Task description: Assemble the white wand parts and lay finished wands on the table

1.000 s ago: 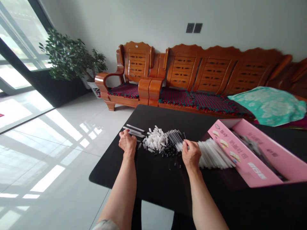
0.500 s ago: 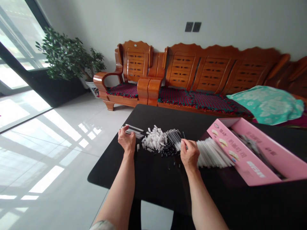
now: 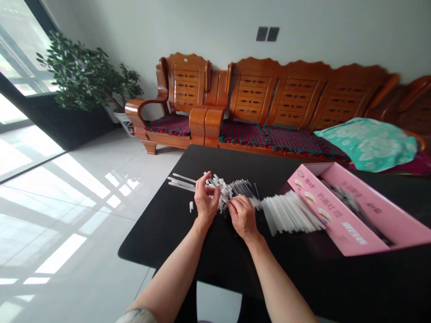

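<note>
My left hand point(image 3: 206, 199) is above the left part of a pile of short white caps point(image 3: 222, 185), its fingers curled and the index raised. Close by on the right, my right hand point(image 3: 243, 216) is closed in a pinch at the pile's near edge. What either hand holds is too small and covered to make out. Behind the right hand lie thin dark-tipped refills point(image 3: 244, 188). Farther right, clear white tubes point(image 3: 291, 213) lie side by side in a bundle. Several slim white sticks point(image 3: 182, 181) lie left of my left hand.
A long pink box point(image 3: 336, 220) with open top and grey contents stands on the right of the black table point(image 3: 161, 237). Beyond it are a wooden sofa point(image 3: 256, 89) with a turquoise cloth point(image 3: 370, 143) and a potted plant point(image 3: 87, 80). One loose cap point(image 3: 191, 206) lies at left.
My left hand has come right, from the slim white sticks to the cap pile. My right hand has moved left, from beside the refills and tubes to the pile's near edge.
</note>
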`<state>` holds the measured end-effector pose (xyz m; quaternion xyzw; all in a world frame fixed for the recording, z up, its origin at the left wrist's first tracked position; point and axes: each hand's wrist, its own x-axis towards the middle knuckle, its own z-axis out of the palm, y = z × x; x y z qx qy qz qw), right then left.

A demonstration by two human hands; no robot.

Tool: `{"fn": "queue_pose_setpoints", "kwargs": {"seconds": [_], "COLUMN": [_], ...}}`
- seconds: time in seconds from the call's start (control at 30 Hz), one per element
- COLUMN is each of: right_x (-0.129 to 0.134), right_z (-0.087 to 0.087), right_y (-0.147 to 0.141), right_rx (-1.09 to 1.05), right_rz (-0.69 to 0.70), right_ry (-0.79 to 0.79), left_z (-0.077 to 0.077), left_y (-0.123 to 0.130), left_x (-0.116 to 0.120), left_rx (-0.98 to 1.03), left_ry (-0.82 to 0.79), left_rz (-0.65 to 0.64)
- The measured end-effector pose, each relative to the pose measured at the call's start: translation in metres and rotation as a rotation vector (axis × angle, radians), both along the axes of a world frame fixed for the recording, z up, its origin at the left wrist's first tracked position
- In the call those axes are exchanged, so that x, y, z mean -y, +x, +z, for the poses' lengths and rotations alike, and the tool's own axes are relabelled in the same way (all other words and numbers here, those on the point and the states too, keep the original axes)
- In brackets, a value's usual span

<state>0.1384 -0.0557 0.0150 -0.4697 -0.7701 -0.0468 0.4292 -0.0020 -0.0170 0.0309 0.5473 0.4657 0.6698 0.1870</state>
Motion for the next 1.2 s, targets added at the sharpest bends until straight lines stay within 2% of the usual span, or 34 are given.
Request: {"fn": "queue_pose_setpoints", "kwargs": {"seconds": [0.07, 0.13, 0.27, 0.33, 0.5, 0.67, 0.9, 1.2], "right_x": [-0.001, -0.002, -0.002, -0.002, -0.001, -0.001, -0.002, -0.001], "right_z": [-0.001, -0.002, -0.003, -0.003, -0.002, -0.001, 0.0, 0.001], "right_y": [0.003, 0.005, 0.005, 0.004, 0.004, 0.003, 0.003, 0.004], "right_rx": [-0.045, -0.068, -0.021, -0.003, -0.005, 0.01, -0.021, -0.071], "right_rz": [-0.068, -0.113, -0.101, -0.092, -0.047, 0.018, -0.011, -0.009], "right_ry": [0.066, 0.115, 0.122, 0.098, 0.026, 0.018, 0.057, 0.028], "left_z": [-0.002, -0.005, -0.009, -0.011, -0.012, -0.011, -0.007, -0.009], "left_y": [-0.003, -0.004, -0.002, -0.001, -0.004, -0.004, -0.001, -0.001], "left_x": [-0.002, -0.005, -0.012, -0.014, -0.015, -0.013, -0.011, -0.012], "left_rx": [0.124, 0.208, 0.314, 0.365, 0.479, 0.479, 0.458, 0.452], "left_ry": [-0.053, -0.143, -0.331, -0.379, -0.367, -0.378, -0.391, -0.391], "left_rz": [-0.002, -0.075, -0.496, -0.595, -0.569, -0.586, -0.526, -0.528]}}
